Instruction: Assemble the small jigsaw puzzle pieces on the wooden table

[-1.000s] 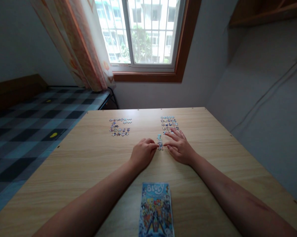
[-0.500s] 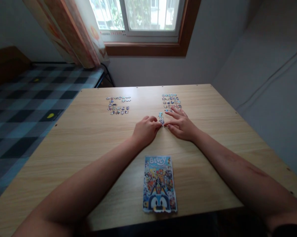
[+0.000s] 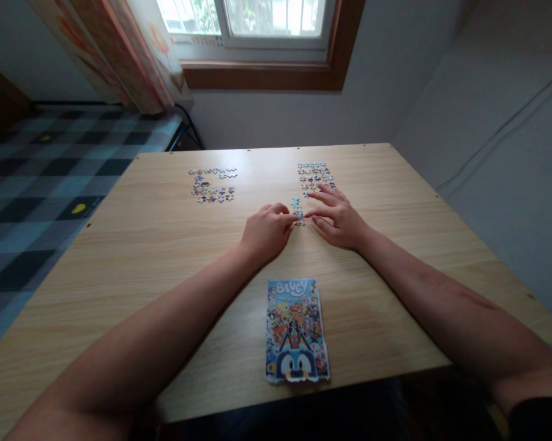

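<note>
A narrow strip of joined jigsaw puzzle pieces [image 3: 297, 203] lies on the table between my two hands. My left hand [image 3: 267, 229] is curled, its thumb and forefinger closed at the strip's lower left edge. What sits right under those fingertips is too small to make out fully. On the other side my right hand [image 3: 339, 217] has its fingers spread, the forefinger tip close to the strip and the upper fingers by a group of loose pieces [image 3: 313, 172]. A picture sheet [image 3: 297, 331] marked "Bluey" lies flat nearer to me.
Farther left on the wooden table [image 3: 166, 257] is another group of puzzle pieces [image 3: 212, 199]. Beyond the table's left side stands a bed [image 3: 106, 138] with a checked cover. A window [image 3: 276, 24] and curtain [image 3: 133, 55] are behind the table.
The whole view has shifted slightly, so the table sits higher in the picture. My left forefinger reaches a little more over the strip; my right hand keeps almost the same pose.
</note>
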`<state>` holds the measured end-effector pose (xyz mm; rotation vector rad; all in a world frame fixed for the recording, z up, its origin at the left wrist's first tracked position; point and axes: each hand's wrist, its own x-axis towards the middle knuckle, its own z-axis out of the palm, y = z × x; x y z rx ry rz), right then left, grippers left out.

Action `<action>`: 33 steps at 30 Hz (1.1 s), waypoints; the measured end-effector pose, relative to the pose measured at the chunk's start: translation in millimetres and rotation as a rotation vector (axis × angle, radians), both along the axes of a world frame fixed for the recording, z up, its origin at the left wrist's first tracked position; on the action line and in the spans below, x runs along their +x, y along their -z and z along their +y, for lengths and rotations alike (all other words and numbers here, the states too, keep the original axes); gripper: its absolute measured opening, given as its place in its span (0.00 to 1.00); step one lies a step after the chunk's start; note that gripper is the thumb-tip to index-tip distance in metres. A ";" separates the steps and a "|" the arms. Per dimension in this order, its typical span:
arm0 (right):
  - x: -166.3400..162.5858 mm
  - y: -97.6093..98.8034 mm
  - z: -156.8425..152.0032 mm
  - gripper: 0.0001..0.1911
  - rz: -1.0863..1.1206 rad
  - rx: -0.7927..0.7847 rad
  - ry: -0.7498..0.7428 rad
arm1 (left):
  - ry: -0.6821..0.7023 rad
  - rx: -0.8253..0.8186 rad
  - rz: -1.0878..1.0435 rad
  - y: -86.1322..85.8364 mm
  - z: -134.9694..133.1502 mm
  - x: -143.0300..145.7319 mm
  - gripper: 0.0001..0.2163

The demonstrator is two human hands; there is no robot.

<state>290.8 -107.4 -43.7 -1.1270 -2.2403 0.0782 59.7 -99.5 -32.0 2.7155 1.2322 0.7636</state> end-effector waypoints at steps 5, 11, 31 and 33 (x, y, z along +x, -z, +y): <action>-1.2 -7.0 0.2 0.16 0.151 0.099 0.085 | -0.010 -0.124 -0.269 -2.5 5.4 -2.9 0.12; -2.5 -10.3 -0.9 0.22 0.212 0.148 0.118 | -0.076 -0.122 -0.479 0.2 16.9 -10.9 0.10; -0.8 -7.4 -3.8 0.28 0.227 -0.004 0.040 | 0.023 -0.056 -0.434 -4.2 13.1 -12.4 0.08; -0.5 -7.9 -3.8 0.29 0.219 -0.016 0.026 | 0.016 -0.065 -0.432 -4.0 13.9 -11.8 0.08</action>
